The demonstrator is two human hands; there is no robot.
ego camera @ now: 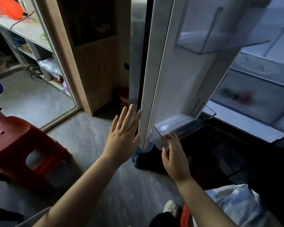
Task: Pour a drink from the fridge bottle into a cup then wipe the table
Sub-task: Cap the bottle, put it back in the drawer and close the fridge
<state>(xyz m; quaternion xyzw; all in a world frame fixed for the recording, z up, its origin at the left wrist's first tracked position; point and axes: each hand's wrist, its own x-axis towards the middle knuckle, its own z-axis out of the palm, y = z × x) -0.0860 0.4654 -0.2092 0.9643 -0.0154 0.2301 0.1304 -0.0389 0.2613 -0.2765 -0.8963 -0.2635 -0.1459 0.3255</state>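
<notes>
During the fetching step, the left hand [123,135] pressed the fridge door [154,79] with released fingers, while the right hand [174,154] grasped its shelf [170,126]; the next move probably needed finding the bottle.

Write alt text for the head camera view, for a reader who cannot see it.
Two bare hands work an open fridge door: the left hand lies flat against its outer edge, and the right hand touches the clear bin at the door's bottom. A red stool stands to the left; no bottle is in sight.
</notes>
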